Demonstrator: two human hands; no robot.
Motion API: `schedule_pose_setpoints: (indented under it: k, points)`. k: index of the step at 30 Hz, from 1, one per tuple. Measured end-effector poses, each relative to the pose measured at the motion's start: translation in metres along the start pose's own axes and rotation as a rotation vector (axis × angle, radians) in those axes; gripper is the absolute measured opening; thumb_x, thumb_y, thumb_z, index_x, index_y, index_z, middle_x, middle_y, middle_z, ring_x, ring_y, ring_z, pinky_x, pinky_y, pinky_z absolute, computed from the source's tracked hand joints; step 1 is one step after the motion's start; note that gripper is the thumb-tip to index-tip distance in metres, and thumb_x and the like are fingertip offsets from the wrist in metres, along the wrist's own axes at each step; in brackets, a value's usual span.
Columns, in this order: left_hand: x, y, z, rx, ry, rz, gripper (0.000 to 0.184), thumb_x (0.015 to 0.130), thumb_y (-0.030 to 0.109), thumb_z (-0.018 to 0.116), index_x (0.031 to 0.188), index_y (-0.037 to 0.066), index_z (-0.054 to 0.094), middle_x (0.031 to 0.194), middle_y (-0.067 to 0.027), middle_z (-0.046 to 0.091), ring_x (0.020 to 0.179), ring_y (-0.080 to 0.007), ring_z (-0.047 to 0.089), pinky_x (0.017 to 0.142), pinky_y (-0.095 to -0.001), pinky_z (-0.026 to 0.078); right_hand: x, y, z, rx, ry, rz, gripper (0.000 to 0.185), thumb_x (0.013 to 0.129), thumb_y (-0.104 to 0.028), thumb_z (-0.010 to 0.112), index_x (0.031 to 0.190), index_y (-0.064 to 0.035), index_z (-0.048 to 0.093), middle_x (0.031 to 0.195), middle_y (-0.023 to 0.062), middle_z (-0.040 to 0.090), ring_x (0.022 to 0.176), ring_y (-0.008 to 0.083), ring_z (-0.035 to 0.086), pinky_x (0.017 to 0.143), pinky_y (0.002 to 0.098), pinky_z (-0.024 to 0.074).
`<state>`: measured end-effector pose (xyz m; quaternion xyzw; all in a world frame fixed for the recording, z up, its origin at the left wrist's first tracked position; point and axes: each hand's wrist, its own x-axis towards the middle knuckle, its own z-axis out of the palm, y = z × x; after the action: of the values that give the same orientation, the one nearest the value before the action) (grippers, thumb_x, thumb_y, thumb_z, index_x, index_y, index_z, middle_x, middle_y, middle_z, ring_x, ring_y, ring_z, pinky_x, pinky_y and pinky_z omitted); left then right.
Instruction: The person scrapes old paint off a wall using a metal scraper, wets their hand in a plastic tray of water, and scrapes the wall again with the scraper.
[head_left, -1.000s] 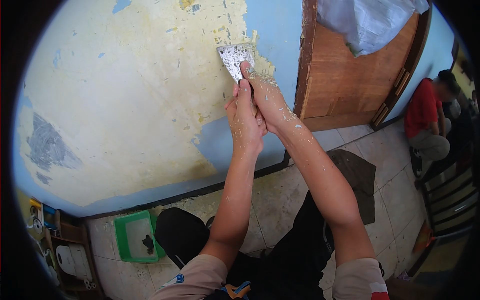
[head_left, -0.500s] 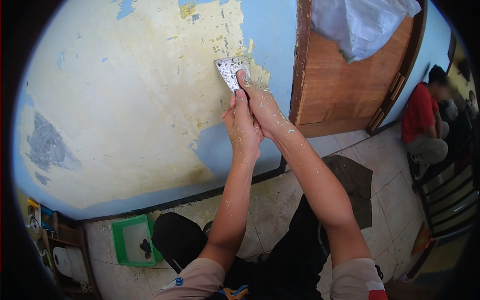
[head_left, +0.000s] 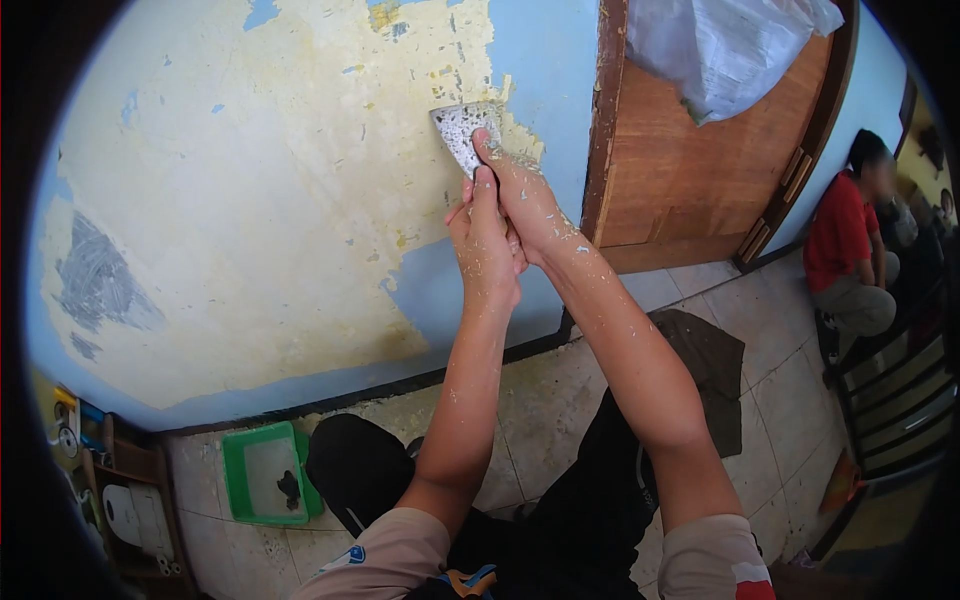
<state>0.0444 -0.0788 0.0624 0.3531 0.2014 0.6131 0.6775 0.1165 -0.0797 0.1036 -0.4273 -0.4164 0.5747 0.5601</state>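
Note:
Both my hands are wrapped round the handle of a putty knife point(head_left: 461, 131), whose broad metal blade is speckled with paint bits. The blade lies against the wall point(head_left: 270, 200), near the ragged border between bare cream plaster and blue paint point(head_left: 545, 90). My right hand point(head_left: 523, 200) grips higher, its thumb pressed along the blade's base. Just below and to the left, my left hand point(head_left: 486, 240) is closed on the handle with its thumb pointing up. The handle itself is mostly hidden by my fingers. Paint flakes cling to my hands and forearms.
A green basin point(head_left: 235, 475) holding a dark object stands on the tiled floor beside my knee. To its left is a wooden shelf point(head_left: 135, 465). A white plastic bag point(head_left: 720, 50) hangs before the wooden door point(head_left: 690, 180). A person in red point(head_left: 838, 225) sits at right, near a black slatted bench point(head_left: 900, 400).
The putty knife and both hands have shifted slightly upward along the wall. My grip looks the same.

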Motion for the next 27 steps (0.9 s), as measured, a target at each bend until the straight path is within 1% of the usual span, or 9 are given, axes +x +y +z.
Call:
schedule_pose_setpoints:
  k: [2, 6, 9, 13, 15, 19, 22, 25, 27]
  points:
    - [0.002, 0.003, -0.002, 0.038, -0.001, -0.017, 0.029, 0.103, 0.039, 0.058, 0.088, 0.015, 0.054, 0.060, 0.0039, 0.052, 0.036, -0.0036, 0.036, 0.028, -0.0240, 0.021, 0.006, 0.007, 0.004, 0.100, 0.047, -0.094, 0.058, 0.098, -0.061, 0.056, 0.075, -0.0086, 0.061, 0.067, 0.0145, 0.067, 0.051, 0.0166, 0.061, 0.042, 0.0278, 0.0456]
    - [-0.008, 0.003, 0.001, 0.100, 0.019, -0.008, 0.029, 0.103, 0.038, 0.059, 0.087, 0.014, 0.054, 0.059, 0.0044, 0.051, 0.035, -0.0033, 0.035, 0.029, -0.0239, 0.022, 0.005, 0.014, 0.000, 0.067, 0.063, -0.085, 0.058, 0.098, -0.062, 0.056, 0.074, -0.0091, 0.060, 0.066, 0.0144, 0.067, 0.052, 0.0182, 0.062, 0.044, 0.0283, 0.0467]
    - [0.007, 0.011, 0.010, 0.053, -0.053, 0.009, 0.028, 0.103, 0.038, 0.059, 0.092, 0.012, 0.057, 0.061, 0.0047, 0.051, 0.038, -0.0031, 0.037, 0.030, -0.0242, 0.022, 0.014, -0.003, -0.001, 0.092, 0.056, -0.112, 0.058, 0.098, -0.062, 0.057, 0.073, -0.0100, 0.059, 0.062, 0.0079, 0.060, 0.058, 0.0206, 0.067, 0.045, 0.0280, 0.0472]
    - [0.005, 0.013, 0.012, 0.092, -0.058, 0.022, 0.029, 0.103, 0.038, 0.059, 0.091, 0.012, 0.057, 0.061, 0.0049, 0.050, 0.039, -0.0031, 0.037, 0.030, -0.0243, 0.021, 0.009, -0.007, 0.000, 0.074, 0.019, -0.068, 0.058, 0.097, -0.062, 0.057, 0.072, -0.0099, 0.059, 0.062, 0.0062, 0.058, 0.060, 0.0209, 0.068, 0.045, 0.0277, 0.0474]
    - [-0.002, 0.002, 0.010, 0.058, 0.049, -0.001, 0.030, 0.103, 0.039, 0.059, 0.091, 0.012, 0.057, 0.061, 0.0052, 0.049, 0.039, -0.0032, 0.035, 0.031, -0.0240, 0.021, 0.008, 0.009, -0.002, -0.002, 0.047, -0.134, 0.060, 0.097, -0.063, 0.056, 0.071, -0.0097, 0.058, 0.062, 0.0090, 0.061, 0.059, 0.0211, 0.068, 0.042, 0.0286, 0.0466]
    - [0.002, 0.007, 0.013, 0.028, -0.006, -0.022, 0.030, 0.102, 0.040, 0.060, 0.091, 0.012, 0.058, 0.062, 0.0050, 0.050, 0.039, -0.0033, 0.036, 0.031, -0.0240, 0.021, 0.009, -0.007, -0.004, -0.018, 0.040, -0.094, 0.060, 0.097, -0.063, 0.056, 0.071, -0.0094, 0.058, 0.061, 0.0089, 0.061, 0.059, 0.0209, 0.068, 0.041, 0.0287, 0.0462]
    - [0.006, 0.014, 0.014, 0.044, -0.071, 0.011, 0.029, 0.103, 0.039, 0.060, 0.091, 0.013, 0.057, 0.063, 0.0048, 0.051, 0.039, -0.0035, 0.036, 0.030, -0.0240, 0.022, 0.006, -0.015, 0.003, 0.005, 0.050, -0.079, 0.061, 0.098, -0.063, 0.055, 0.070, -0.0094, 0.058, 0.061, 0.0099, 0.061, 0.056, 0.0209, 0.068, 0.038, 0.0284, 0.0430]
    - [0.001, 0.006, 0.016, 0.020, -0.041, -0.002, 0.029, 0.103, 0.039, 0.060, 0.090, 0.013, 0.056, 0.063, 0.0051, 0.050, 0.039, -0.0034, 0.035, 0.030, -0.0238, 0.021, 0.007, -0.006, -0.004, 0.033, 0.042, -0.098, 0.060, 0.098, -0.064, 0.055, 0.072, -0.0093, 0.058, 0.063, 0.0124, 0.064, 0.049, 0.0192, 0.064, 0.035, 0.0284, 0.0420]
    - [0.000, 0.000, 0.018, 0.036, 0.000, -0.015, 0.030, 0.102, 0.040, 0.060, 0.089, 0.014, 0.055, 0.061, 0.0059, 0.049, 0.039, -0.0029, 0.035, 0.030, -0.0235, 0.021, 0.017, 0.004, -0.015, -0.105, 0.093, -0.145, 0.061, 0.097, -0.065, 0.054, 0.073, -0.0096, 0.058, 0.067, 0.0176, 0.067, 0.042, 0.0171, 0.059, 0.032, 0.0292, 0.0398]
